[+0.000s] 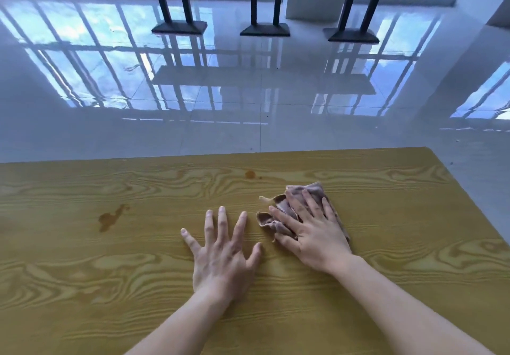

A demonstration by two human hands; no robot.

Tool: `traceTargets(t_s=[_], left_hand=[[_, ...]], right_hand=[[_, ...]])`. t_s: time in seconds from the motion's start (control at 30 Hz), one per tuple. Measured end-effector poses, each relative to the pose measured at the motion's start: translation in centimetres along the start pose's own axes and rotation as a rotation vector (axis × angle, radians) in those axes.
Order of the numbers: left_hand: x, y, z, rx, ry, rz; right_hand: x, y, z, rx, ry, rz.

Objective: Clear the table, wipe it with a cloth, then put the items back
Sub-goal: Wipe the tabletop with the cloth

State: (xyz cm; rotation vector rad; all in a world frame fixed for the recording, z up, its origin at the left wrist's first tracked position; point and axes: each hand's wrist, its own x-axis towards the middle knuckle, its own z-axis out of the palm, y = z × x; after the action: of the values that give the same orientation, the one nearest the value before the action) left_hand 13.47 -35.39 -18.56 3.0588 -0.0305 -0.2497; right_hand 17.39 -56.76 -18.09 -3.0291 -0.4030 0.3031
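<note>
While you have the cloth down on the table, note its position: it lies bunched on the right half of the wood-grain top, toward the far edge, directly under your right hand. That hand is flat on it, fingers straight and spread, pressing rather than clutching. This suits wiping, since a broad palm puts more fabric against the surface. The cloth is crumpled, however, with loose folds sticking out past your index finger, so only part of it is likely working.

Your left hand rests on bare wood just beside the cloth, not touching it, fingers splayed and straight, holding nothing. Judged as a brace: it steadies you while the other arm works.

Findings on the surface: no items stand on the visible part of the table, so clearing appears done and wiping is the step in hand. Two marks are not yet dealt with. A larger brown stain sits well to the left of both hands, and a small spot lies near the far edge, close to the cloth's left side.

Recommendation: take the near spot first, then carry the cloth left. Where the removed items were put cannot be seen; only glossy floor and other table bases show beyond
</note>
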Motion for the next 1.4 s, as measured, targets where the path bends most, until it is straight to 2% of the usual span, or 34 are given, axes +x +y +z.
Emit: traceTargets(t_s=[0.1, 0.17, 0.27, 0.33, 0.4, 0.5, 0.6, 0.67, 0.73, 0.8, 0.87, 0.93, 1.03, 1.13, 1.2, 1.27, 1.4], left_hand=[[0.2, -0.2, -0.1, 0.008, -0.04, 0.013], [0.2, -0.3, -0.3, 0.0, -0.061, 0.023], [0.2, -0.4, -0.5, -0.043, -0.093, 0.049], [0.5, -1.5, -0.9, -0.093, -0.093, 0.08], [1.2, -4.1, -0.9, -0.085, -0.014, 0.14], [2.1, -8.3, -0.2, -0.069, 0.063, 0.136], [2.0, -9.3, 0.5, -0.036, 0.04, 0.154], [2.0, -9.0, 0.4, -0.04, 0.068, 0.15], [1.9, -8.9, 0.4, -0.029, 0.106, 0.148], [2.0, -9.1, 0.4, -0.031, 0.116, 0.137], [2.0, -9.2, 0.5, -0.032, 0.113, 0.133], [2.0, -9.0, 0.4, -0.026, 0.11, 0.128], [2.1, -9.0, 0.5, -0.027, 0.107, 0.13], [2.0, -9.0, 0.7, -0.019, 0.121, 0.124], [2.0, -8.9, 0.6, -0.024, 0.132, 0.116], [2.0, -9.0, 0.7, -0.031, 0.14, 0.114], [1.8, -9.0, 0.6, -0.042, 0.146, 0.105]], right_hand=[[5.8, 0.7, -1.6, 0.072, -0.079, 0.239], [9.8, -1.2, -1.9, 0.126, -0.095, 0.326], [9.7, -3.8, -1.8, 0.104, -0.058, 0.225], [5.7, -4.0, -1.1, 0.061, -0.025, 0.159], [0.8, -3.7, -0.3, -0.002, -0.016, 0.153], [0.0, -2.2, -0.1, -0.025, -0.055, 0.253], [6.5, -1.6, -1.0, 0.097, -0.06, 0.438], [11.3, -2.3, -1.3, 0.132, -0.063, 0.48], [13.6, -4.0, -1.4, 0.12, -0.058, 0.408], [11.9, -5.1, -1.1, 0.087, -0.043, 0.252], [6.3, -5.4, 0.3, 0.025, 0.018, 0.115], [-0.1, -5.2, 1.6, -0.039, 0.133, 0.061], [0.2, -3.3, 1.3, -0.039, 0.065, 0.117], [8.4, -4.3, 0.0, 0.086, 0.013, 0.291], [12.8, -5.6, -0.7, 0.1, 0.006, 0.317], [12.2, -7.2, -0.7, 0.064, -0.004, 0.207], [1.3, -7.0, 1.1, 0.003, 0.087, -0.139]])
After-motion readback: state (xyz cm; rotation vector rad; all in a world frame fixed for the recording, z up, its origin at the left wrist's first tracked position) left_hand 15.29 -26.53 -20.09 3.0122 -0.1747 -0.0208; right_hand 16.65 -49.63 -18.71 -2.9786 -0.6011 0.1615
